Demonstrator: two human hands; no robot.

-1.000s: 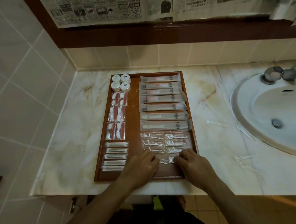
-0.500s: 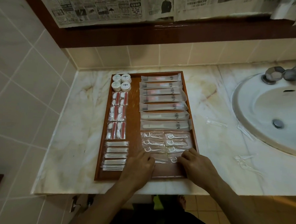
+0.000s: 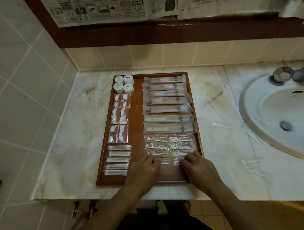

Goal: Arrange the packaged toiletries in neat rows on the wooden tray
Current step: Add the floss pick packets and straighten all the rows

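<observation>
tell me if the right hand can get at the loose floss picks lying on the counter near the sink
Probably yes. The right hand is on the tray's near right corner, and the loose floss picks lie on bare counter just to its right, with only the low tray rim between.

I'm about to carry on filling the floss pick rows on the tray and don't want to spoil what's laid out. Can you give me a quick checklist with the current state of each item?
1. Long sachets stacked in a straight column: ok.
2. Cotton swab packs in an even row: ok.
3. Floss pick packets in two aligned columns: ok in the upper rows; nearest row is partly hidden.
4. Left hand and right hand firmly on the nearest packets: cannot tell; fingertips are there, the grip is hidden.
5. Free space at the wooden tray near edge: ok.
6. All packets on the tray: not ok; loose packets lie on the counter.
</observation>
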